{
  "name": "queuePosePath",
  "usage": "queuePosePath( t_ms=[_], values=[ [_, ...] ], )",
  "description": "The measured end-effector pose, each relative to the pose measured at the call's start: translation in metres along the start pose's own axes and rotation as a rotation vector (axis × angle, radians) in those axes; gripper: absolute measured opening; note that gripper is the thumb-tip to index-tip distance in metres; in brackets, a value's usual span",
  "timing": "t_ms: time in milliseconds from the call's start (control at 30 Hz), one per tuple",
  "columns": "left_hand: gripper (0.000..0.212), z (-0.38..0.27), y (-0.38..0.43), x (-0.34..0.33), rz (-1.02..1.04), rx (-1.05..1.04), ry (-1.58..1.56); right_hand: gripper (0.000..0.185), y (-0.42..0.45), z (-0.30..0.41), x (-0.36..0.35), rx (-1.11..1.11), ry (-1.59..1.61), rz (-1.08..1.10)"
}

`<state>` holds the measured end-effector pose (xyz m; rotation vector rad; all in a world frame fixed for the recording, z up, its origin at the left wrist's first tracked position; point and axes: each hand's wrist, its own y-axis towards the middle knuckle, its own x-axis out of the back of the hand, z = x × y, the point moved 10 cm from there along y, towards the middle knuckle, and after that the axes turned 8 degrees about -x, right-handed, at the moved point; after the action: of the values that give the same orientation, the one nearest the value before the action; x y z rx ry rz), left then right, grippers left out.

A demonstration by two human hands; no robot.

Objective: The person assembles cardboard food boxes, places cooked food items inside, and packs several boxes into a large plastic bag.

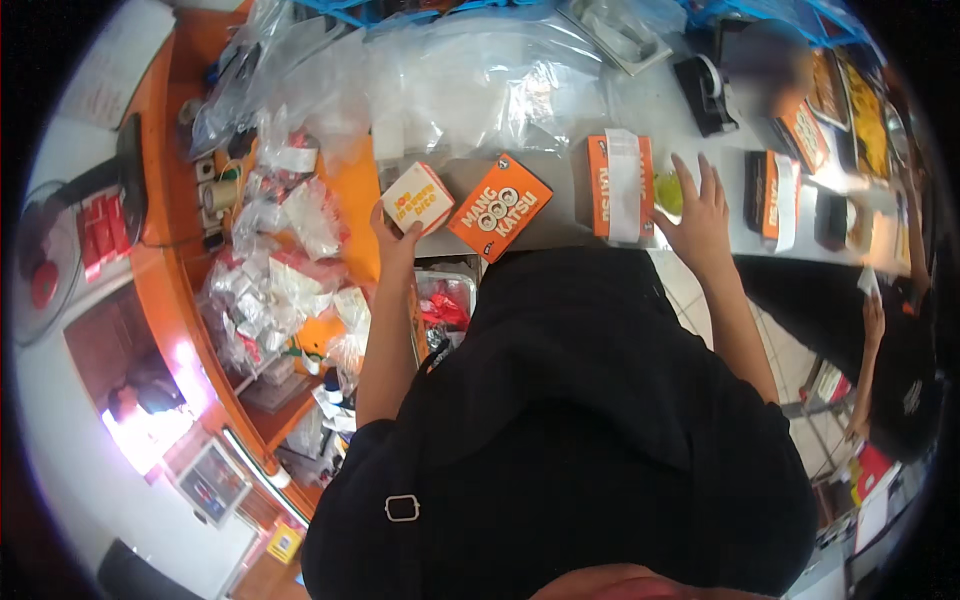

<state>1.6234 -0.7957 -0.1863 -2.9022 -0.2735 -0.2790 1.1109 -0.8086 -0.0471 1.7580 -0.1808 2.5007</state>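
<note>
My left hand (pixel 395 236) grips a small white cardboard food box (pixel 418 199) with red edges and yellow and red print, at the left end of the metal counter (pixel 566 187). Right beside it an orange cardboard food box (pixel 501 208) lies turned at an angle. Farther right stands another orange box (pixel 596 187) with a white paper slip (pixel 624 184) across its top. My right hand (pixel 699 214) is spread just right of that box, its thumb close to the box's edge. A round yellow-green thing (pixel 667 193) lies between thumb and fingers; whether the hand touches it is unclear.
Clear plastic bags (pixel 480 82) cover the counter's far side. A black tape dispenser (pixel 705 94) stands at the back right, near more orange boxes (pixel 771 196). Bagged items (pixel 285 292) crowd the orange shelf at left. A co-worker in black (pixel 900 375) is at the far right.
</note>
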Motion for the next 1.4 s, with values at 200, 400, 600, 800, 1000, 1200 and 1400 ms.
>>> queuePosePath(
  t_ms=[200, 400, 600, 800, 1000, 1200, 1400],
  values=[
    [0.07, -0.05, 0.011, -0.021, 0.179, -0.076, 1.17, 0.073, 0.021, -0.06, -0.035, -0.132, 0.202, 0.227],
    [0.037, -0.125, 0.083, -0.076, 0.117, -0.474, 0.846, 0.069, 0.053, -0.073, -0.007, -0.124, -0.054, -0.054],
    [0.04, -0.081, 0.153, -0.105, 0.015, -0.524, 1.142, 0.042, 0.033, -0.021, 0.036, -0.04, 0.087, -0.234],
    [0.05, -0.088, 0.194, -0.049, 0.323, -0.463, 0.698, 0.027, -0.039, 0.004, 0.02, -0.12, 0.157, -0.198],
    [0.034, -0.088, 0.231, 0.092, -0.353, -0.36, 0.859, 0.022, -0.071, 0.073, 0.008, -0.145, 0.189, -0.181],
    [0.022, -0.126, 0.245, 0.063, -0.153, -0.74, 0.799, 0.021, -0.072, 0.145, 0.006, -0.153, 0.231, -0.18],
    [0.02, -0.138, 0.287, 0.104, -0.267, -0.272, -0.221, 0.018, -0.092, 0.154, -0.017, -0.244, 0.288, -0.188]
  ],
)
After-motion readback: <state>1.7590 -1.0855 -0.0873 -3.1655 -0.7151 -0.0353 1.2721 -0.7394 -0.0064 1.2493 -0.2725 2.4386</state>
